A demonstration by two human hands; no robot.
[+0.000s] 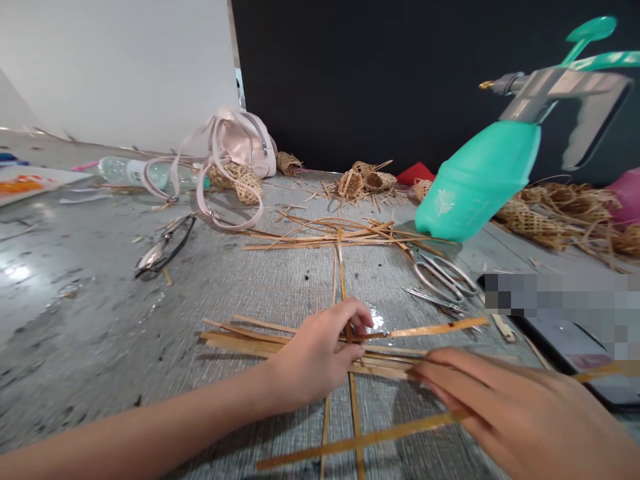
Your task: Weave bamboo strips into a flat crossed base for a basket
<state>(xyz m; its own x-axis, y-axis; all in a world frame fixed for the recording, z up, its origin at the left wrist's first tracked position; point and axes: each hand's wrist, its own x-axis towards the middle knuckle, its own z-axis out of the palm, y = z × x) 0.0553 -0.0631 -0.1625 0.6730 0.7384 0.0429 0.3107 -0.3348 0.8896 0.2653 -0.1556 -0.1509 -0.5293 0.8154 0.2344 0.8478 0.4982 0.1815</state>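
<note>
Flat bamboo strips point(240, 343) lie side by side across the grey table, crossed by two lengthwise strips point(355, 407). My left hand point(315, 353) bends over the crossing, thumb and fingers closed on the strips there. A darker strip point(430, 329) runs out from its fingertips to the right. My right hand point(520, 407) has its fingers together, their tips at the right ends of the crosswise strips. One long strip point(360, 440) passes through or under this hand and shows on both sides of it; its fingertips are partly hidden.
Behind the hands lies a pile of loose strips point(320, 239). White-handled scissors point(445, 277), tweezers point(435, 300) and a phone point(555, 340) are at right. A green spray bottle point(480, 173) leans at back right. Glasses point(167, 247), a pink bag point(245, 143) and woven pieces point(370, 180) lie farther back.
</note>
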